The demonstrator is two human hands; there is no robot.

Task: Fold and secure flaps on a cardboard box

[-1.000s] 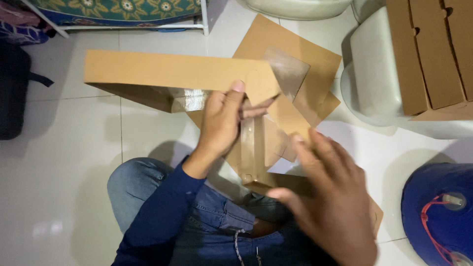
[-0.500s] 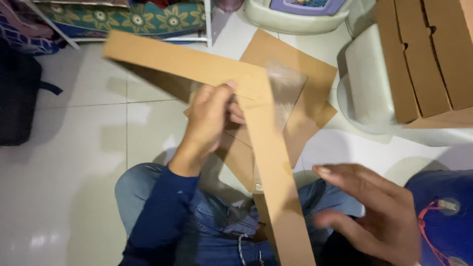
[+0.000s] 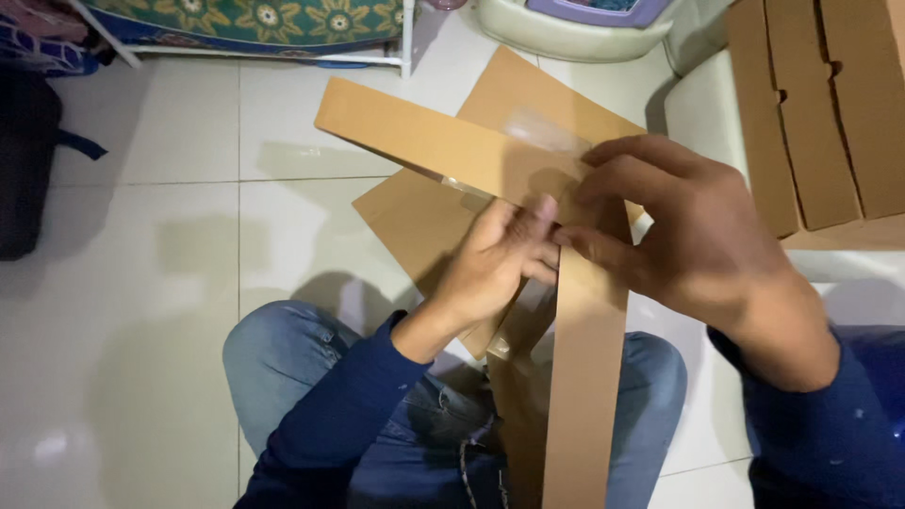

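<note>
Holding the folded cardboard strip [image 3: 452,146] above my lap, my left hand [image 3: 500,264] and right hand [image 3: 679,226] both pinch its corner fold. It looks light, stiff, easily creased; grip flat beside the fold.

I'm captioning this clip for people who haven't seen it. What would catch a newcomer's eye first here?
First, the two hands meeting mid-frame: the left hand and the right hand pinch the corner of a folded brown cardboard piece held above the person's lap. Beneath it a flat cardboard sheet lies on the white tiled floor, and flat cardboard blanks are stacked at upper right.
</note>
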